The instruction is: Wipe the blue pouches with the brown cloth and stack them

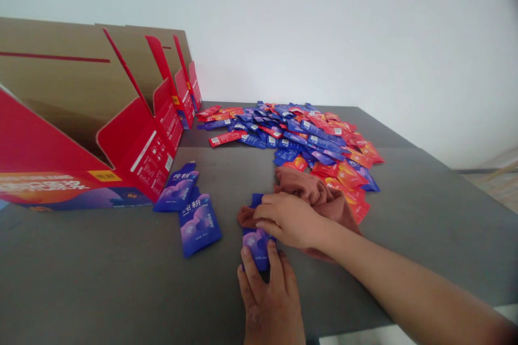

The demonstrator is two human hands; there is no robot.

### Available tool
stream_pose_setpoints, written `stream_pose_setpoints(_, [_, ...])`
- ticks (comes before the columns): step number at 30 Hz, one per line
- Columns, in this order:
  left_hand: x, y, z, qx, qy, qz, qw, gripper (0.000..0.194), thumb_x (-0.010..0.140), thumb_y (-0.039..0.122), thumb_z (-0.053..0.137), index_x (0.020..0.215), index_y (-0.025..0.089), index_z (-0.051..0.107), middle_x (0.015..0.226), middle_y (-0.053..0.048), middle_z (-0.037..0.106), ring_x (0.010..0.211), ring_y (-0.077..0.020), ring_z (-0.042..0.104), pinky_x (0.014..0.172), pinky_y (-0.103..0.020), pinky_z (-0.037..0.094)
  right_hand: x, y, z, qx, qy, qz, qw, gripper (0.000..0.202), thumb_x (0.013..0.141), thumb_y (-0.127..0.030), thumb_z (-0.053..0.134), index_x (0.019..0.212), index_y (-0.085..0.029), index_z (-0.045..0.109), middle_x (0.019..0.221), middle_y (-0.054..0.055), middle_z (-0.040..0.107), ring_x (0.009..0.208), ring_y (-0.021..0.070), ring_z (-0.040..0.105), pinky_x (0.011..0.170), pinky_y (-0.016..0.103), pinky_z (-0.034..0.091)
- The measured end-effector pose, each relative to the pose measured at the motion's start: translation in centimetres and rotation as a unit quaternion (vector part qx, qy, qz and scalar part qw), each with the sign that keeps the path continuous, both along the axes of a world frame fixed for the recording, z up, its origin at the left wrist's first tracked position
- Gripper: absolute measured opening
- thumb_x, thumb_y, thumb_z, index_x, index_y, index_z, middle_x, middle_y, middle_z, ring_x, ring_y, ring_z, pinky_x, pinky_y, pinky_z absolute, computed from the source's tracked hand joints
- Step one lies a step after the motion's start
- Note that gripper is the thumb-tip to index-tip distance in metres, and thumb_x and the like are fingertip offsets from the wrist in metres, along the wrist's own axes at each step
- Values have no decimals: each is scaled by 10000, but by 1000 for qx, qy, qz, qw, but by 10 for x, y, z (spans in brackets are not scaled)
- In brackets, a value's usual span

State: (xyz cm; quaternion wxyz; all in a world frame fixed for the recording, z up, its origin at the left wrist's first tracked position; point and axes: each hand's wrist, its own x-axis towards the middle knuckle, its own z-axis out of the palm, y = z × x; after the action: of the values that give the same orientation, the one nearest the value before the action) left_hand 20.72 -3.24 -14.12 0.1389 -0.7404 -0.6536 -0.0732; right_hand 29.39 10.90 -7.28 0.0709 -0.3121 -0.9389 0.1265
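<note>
A blue pouch (pixel 257 250) with purple fruit print lies flat on the grey table in front of me. My left hand (pixel 269 294) rests on its lower end, fingers stretched and apart, the tips pressing the pouch. Bunched in my right hand (pixel 289 221) is a brown cloth (pixel 315 186); a folded end of it lies across the pouch's upper part. The fingers of that hand are closed and bent over the cloth. Left of the hands lie two more blue pouches, a nearer one (pixel 199 226) and a farther one (pixel 177 188), slightly overlapping.
A large heap of blue pouches (pixel 297 137) and red-orange pouches (pixel 352 175) spreads over the table's back and right. Several open red cardboard boxes (pixel 133 156) stand in a row on the left, flaps up. Behind the grey table (pixel 113 275) rises a white wall (pixel 283 27).
</note>
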Motion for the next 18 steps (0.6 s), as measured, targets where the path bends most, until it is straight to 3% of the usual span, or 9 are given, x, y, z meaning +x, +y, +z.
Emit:
stream_pose_setpoints(4, [0, 1, 1, 3, 3, 1, 1000, 464, 736, 0, 503, 1123, 211, 648, 1330, -51, 478, 1226, -504, 337, 894, -589, 511, 6, 12, -6, 12, -6, -56, 998, 231, 945, -286, 444, 983, -188, 650, 893, 49, 613, 825, 165, 557, 721, 278, 360])
stream_pose_setpoints(7, [0, 1, 2, 8, 1, 4, 1000, 466, 738, -2, 502, 1124, 216, 648, 1325, -51, 483, 1230, -501, 339, 901, -589, 504, 9, 14, -7, 26, 11, -59, 998, 232, 942, -279, 440, 950, -178, 649, 874, 49, 609, 815, 166, 551, 716, 277, 358])
stream_pose_setpoints(11, [1, 1, 3, 8, -4, 5, 1000, 482, 729, -12, 502, 1131, 213, 644, 1324, -53, 483, 1230, -491, 353, 902, -583, 504, 7, 4, -2, 43, 49, 5, 998, 227, 938, -274, 441, 986, -179, 642, 867, 46, 597, 826, 169, 529, 732, 290, 345])
stream_pose_setpoints(15, [3, 1, 4, -1, -12, 8, 1000, 503, 720, -8, 518, 1157, 213, 629, 1265, -51, 527, 1220, -483, 378, 917, -592, 492, 0, -11, 4, 30, 22, 95, 995, 204, 921, -302, 471, 944, -199, 646, 857, 32, 590, 805, 171, 515, 731, 303, 336])
stream_pose_setpoints(18, [2, 1, 4, -4, -15, 10, 1000, 504, 716, -8, 525, 1157, 213, 630, 1263, -51, 540, 1215, -484, 386, 910, -596, 496, -2, -11, 4, 8, 3, 77, 997, 210, 928, -291, 462, 946, -197, 649, 881, 34, 592, 818, 164, 523, 738, 296, 343])
